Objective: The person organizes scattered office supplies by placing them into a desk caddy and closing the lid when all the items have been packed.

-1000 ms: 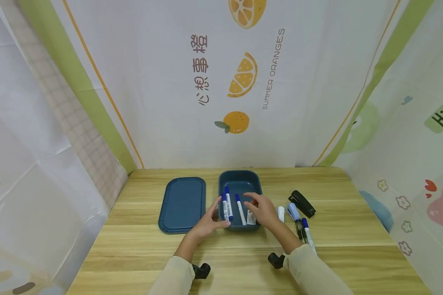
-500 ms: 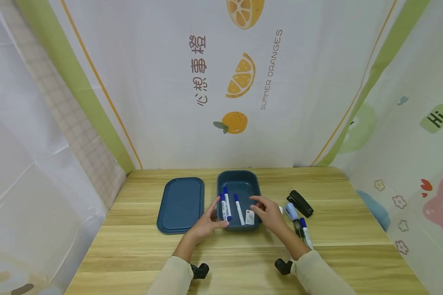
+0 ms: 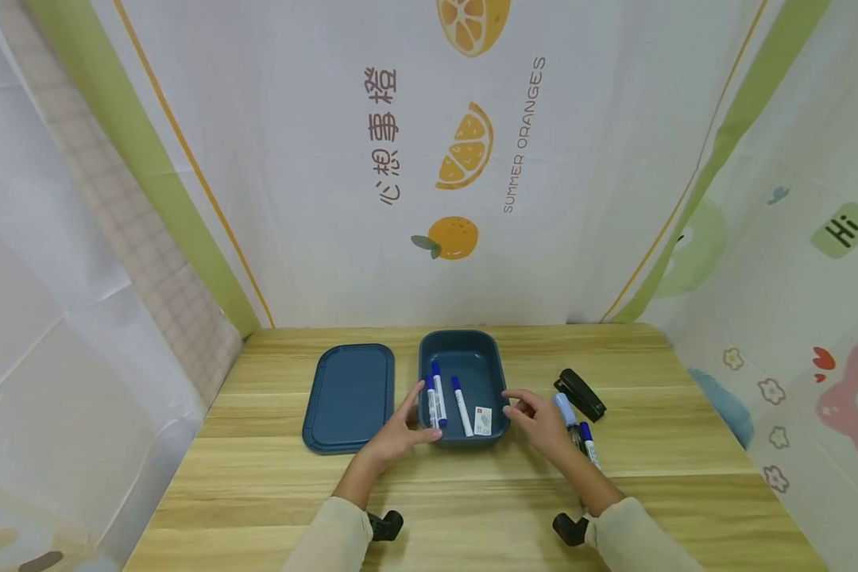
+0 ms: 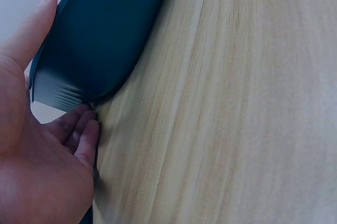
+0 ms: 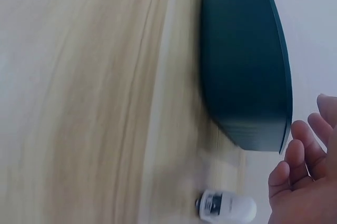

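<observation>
The dark blue plastic box (image 3: 472, 357) stands on the table in the head view. In it lie several blue-capped white markers (image 3: 462, 409) and a small white rectangular item with a red mark (image 3: 483, 421). My left hand (image 3: 398, 435) holds the box's near left corner; the left wrist view shows the thumb by its rim and the other fingers bent low against its wall. My right hand (image 3: 539, 423) is just beyond the right rim with loosely bent fingers and nothing in them. In the right wrist view its fingertips (image 5: 296, 150) appear beside the box's end.
A flat dark blue lid (image 3: 350, 397) lies left of the box. To the right are a black stapler (image 3: 581, 394), a light blue small object (image 3: 564, 409) and another marker (image 3: 590, 445). A white rounded item with a dark tip (image 5: 229, 206) lies on the wooden table (image 3: 457, 508).
My right hand has moved right, from over the box's inside to beyond its right rim, uncovering the small white item. The left hand keeps its place at the corner.
</observation>
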A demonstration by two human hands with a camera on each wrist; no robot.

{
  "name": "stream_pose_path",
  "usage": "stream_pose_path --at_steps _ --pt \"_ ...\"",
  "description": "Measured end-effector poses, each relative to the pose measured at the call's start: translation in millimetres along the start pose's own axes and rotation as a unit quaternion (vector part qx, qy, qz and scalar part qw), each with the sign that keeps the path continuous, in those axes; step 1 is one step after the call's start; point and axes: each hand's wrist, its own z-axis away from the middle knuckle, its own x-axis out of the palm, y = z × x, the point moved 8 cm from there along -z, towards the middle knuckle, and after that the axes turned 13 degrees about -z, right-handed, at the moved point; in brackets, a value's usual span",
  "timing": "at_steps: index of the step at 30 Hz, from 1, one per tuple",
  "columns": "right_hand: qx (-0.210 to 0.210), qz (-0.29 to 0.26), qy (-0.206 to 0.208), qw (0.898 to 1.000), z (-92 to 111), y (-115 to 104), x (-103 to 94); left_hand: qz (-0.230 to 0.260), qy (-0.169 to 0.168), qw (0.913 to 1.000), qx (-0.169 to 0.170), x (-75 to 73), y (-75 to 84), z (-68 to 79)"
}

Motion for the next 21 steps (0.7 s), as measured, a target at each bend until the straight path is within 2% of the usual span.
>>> stream_pose_path --at_steps 7,12,21 --pt "0.021 0.007 0.022 1.000 6.3 9.5 -15.1 0.005 -0.005 1.0000 0.006 0.6 -1.6 -0.4" --pt "0.035 0.003 0.011 0.999 11.1 17.1 -20.5 0.007 -0.007 0.9999 0.005 0.8 -1.7 -0.8" --pt "0.032 0.007 0.021 0.999 22.3 24.8 -34.6 0.005 -0.001 1.0000 0.002 -0.1 -3.3 -1.7"
